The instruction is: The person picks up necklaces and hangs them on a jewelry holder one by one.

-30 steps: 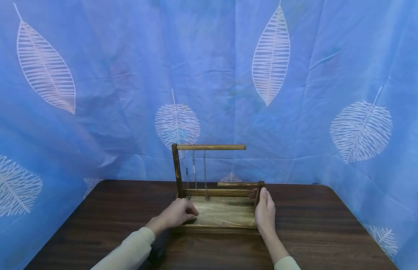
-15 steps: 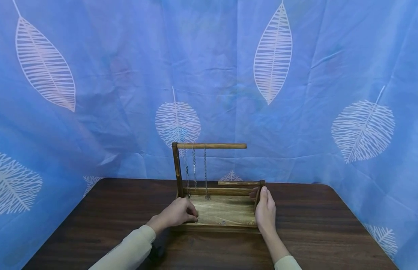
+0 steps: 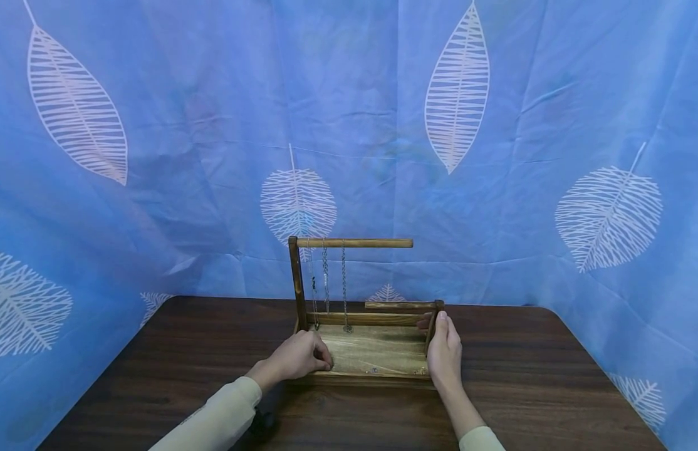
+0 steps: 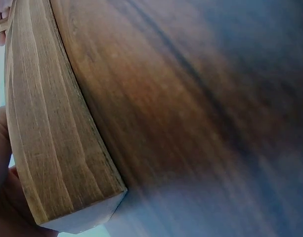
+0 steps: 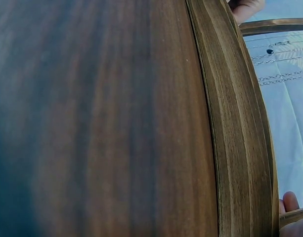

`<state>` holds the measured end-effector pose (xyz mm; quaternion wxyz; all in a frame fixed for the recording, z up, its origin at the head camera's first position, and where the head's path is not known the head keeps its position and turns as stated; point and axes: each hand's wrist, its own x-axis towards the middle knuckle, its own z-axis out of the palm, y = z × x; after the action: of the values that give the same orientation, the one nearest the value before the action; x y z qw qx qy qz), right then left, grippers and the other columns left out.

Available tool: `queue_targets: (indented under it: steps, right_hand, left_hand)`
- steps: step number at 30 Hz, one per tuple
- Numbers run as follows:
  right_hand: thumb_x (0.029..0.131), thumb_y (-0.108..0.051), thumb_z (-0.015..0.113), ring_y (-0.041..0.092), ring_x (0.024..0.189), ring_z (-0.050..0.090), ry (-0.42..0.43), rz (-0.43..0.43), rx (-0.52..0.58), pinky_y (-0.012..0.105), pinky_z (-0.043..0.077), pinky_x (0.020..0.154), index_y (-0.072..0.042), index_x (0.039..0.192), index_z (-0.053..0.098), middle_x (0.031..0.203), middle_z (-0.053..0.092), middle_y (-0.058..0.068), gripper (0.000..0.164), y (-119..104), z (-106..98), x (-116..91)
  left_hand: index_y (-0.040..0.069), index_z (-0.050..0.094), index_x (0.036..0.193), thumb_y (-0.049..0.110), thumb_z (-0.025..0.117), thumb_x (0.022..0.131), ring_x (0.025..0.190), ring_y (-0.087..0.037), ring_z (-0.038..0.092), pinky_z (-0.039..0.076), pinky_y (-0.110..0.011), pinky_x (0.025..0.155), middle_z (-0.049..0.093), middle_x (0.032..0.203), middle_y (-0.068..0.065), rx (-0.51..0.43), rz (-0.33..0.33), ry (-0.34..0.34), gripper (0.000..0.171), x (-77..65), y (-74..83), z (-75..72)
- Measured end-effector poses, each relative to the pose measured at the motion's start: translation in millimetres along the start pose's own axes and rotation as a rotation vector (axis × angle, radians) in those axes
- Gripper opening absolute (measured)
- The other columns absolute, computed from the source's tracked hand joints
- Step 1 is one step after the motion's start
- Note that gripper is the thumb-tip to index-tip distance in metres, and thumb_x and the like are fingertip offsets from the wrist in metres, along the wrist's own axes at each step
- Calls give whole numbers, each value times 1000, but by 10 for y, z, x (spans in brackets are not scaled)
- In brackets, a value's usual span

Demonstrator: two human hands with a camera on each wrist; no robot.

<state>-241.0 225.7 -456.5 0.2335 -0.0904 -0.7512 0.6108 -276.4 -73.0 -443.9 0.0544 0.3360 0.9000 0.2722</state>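
Note:
A wooden jewelry stand point(image 3: 377, 347) with a shallow tray base sits on the table. My left hand point(image 3: 297, 356) is at the tray's front left corner, with thumb and fingers together in a pinch; the tiny piece of jewellery at their tips is hidden. My right hand point(image 3: 445, 351) grips the right end of the stand at its short post, some fingers behind it. Several necklaces point(image 3: 344, 282) hang from the tall left arm's crossbar point(image 3: 357, 243). Small shiny pieces point(image 3: 374, 371) lie along the tray's front edge. The wrist views show mostly the tray's wooden front point(image 4: 47, 113).
The dark wooden table point(image 3: 552, 382) reaches out on both sides of the stand. A lower bar point(image 3: 402, 305) juts left from the right post. Behind the table hangs a blue cloth point(image 3: 377, 94) with white leaf prints.
A tiny piece that showed below the left thumb a second ago is now out of sight at the fingertips. The right hand and stand hold their place; the view has shifted slightly.

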Motion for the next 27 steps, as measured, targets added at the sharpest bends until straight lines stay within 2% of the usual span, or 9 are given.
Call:
queue_targets:
  steps: [9, 16, 20, 24, 27]
  right_hand:
    - [109, -52, 20, 31, 110, 58, -1, -6, -4, 39, 39, 90, -1, 125, 61, 112, 67, 19, 67, 16, 3, -6]
    - [107, -57, 20, 31, 112, 57, -7, -5, -2, 40, 38, 91, -2, 123, 61, 114, 66, 20, 70, 9, 0, -13]
    - [107, -56, 20, 31, 112, 57, -9, -3, 2, 40, 38, 93, -1, 124, 60, 114, 66, 20, 70, 5, 4, -9]
    - [108, -54, 21, 31, 112, 58, -5, -6, 11, 40, 38, 93, -1, 124, 60, 113, 66, 19, 68, -1, 5, -8]
    - [108, -54, 21, 32, 112, 57, -7, -9, 16, 41, 38, 94, 0, 125, 60, 114, 66, 20, 69, -2, 3, -7]
  left_hand:
    - [25, 79, 78, 13, 77, 90, 69, 2, 57, 49, -24, 63, 70, 83, 17, 7, 1, -20, 17, -17, 2, 1]
    - [25, 76, 78, 14, 74, 92, 69, 1, 52, 45, -25, 63, 67, 83, 17, 34, 43, -56, 18, -15, 24, -26]
    - [23, 76, 79, 12, 74, 92, 66, 0, 55, 48, -24, 63, 68, 81, 15, -24, 44, -93, 17, 2, 27, -52]
    - [19, 77, 84, 7, 75, 91, 69, -2, 61, 52, -23, 64, 70, 83, 11, -113, 41, -126, 14, 26, 9, -65]
    - [16, 79, 88, 0, 73, 91, 71, -3, 63, 53, -23, 64, 71, 85, 9, -140, 43, -135, 17, 43, -8, -63]
